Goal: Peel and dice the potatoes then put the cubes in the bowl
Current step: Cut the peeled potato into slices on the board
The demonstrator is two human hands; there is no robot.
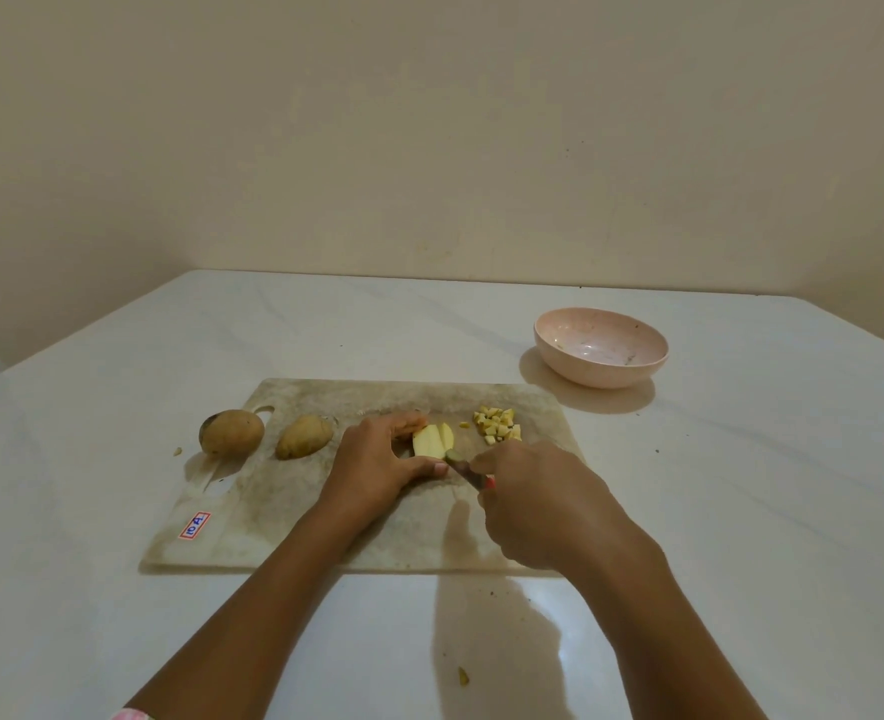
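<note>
Left hand [377, 459], centre of frame: fingers curved over the far side of a peeled, sliced potato piece [432, 440], thumb pressed along its near side, so the piece is pinched between them. The slices stand close together, pale yellow, cut faces showing.

Right hand [538, 506], just right of centre and lower: fingers curled tight round the reddish handle of a knife [463, 467]. Only a short length of the knife shows past the knuckles. Its tip meets the near end of the potato piece, just beside the left thumb. How deep the blade sits, cannot tell.

Right of the piece, near it but apart: a small heap of potato cubes [497, 426], with one stray bit between heap and slices.

All of this lies on a worn, stained cutting board [273, 511], centre of frame. A red and blue sticker [194, 525] is at its lower-left corner.

Left of the hands, on the board: a potato with skin on [304, 436]. Further left, at the board's upper-left corner by the handle slot: a second unpeeled potato [232, 432].

Upper right of the board, well apart from it: a pink bowl [601, 348], no cubes in it.

Board and bowl rest on a white table [117, 407]. A scrap of peel [463, 677] lies on the table at bottom centre.
</note>
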